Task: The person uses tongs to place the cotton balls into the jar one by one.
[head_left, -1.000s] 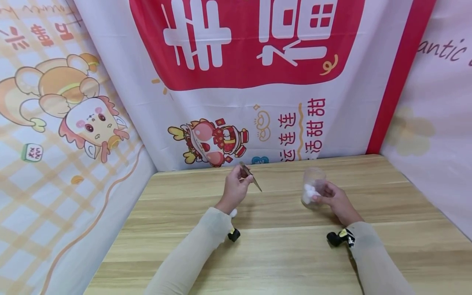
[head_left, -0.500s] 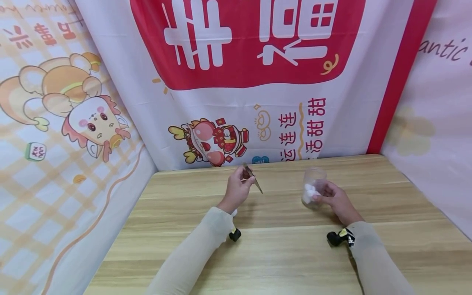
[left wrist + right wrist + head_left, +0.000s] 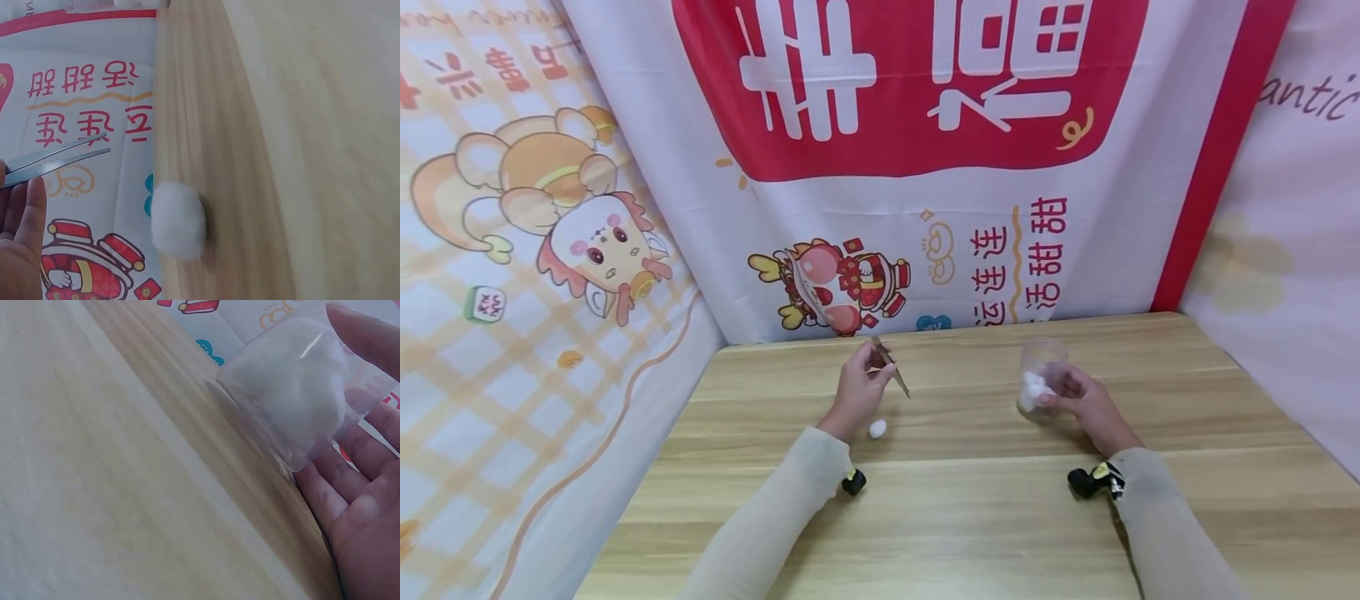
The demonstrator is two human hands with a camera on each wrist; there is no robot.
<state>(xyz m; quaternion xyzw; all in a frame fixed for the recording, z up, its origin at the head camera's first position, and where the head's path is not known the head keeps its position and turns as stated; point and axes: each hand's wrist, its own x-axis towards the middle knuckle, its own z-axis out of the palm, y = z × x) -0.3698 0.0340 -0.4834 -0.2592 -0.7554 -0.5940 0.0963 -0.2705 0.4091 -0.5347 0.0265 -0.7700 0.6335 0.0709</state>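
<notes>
My left hand (image 3: 859, 389) pinches metal tweezers (image 3: 892, 369) above the table. In the left wrist view the two tips of the tweezers (image 3: 62, 159) stand slightly apart with nothing between them. A white cotton ball (image 3: 877, 428) lies on the wood just right of my left wrist; it shows large in the left wrist view. My right hand (image 3: 1093, 408) grips a clear plastic jar (image 3: 1043, 354) by its right side, thumb and fingers round it. White cotton balls (image 3: 294, 381) are bunched at the bottom of the jar, which stands upright on the table.
The wooden table (image 3: 955, 517) runs back to a printed cloth (image 3: 895, 217) hanging behind it. Another patterned cloth (image 3: 550, 350) hangs along the left, and a pale cloth (image 3: 1285, 275) closes off the right side.
My left hand has moved left and slightly down with the tweezers, bringing the whole cotton ball beside the wrist into sight. My right hand and the jar have kept their place.
</notes>
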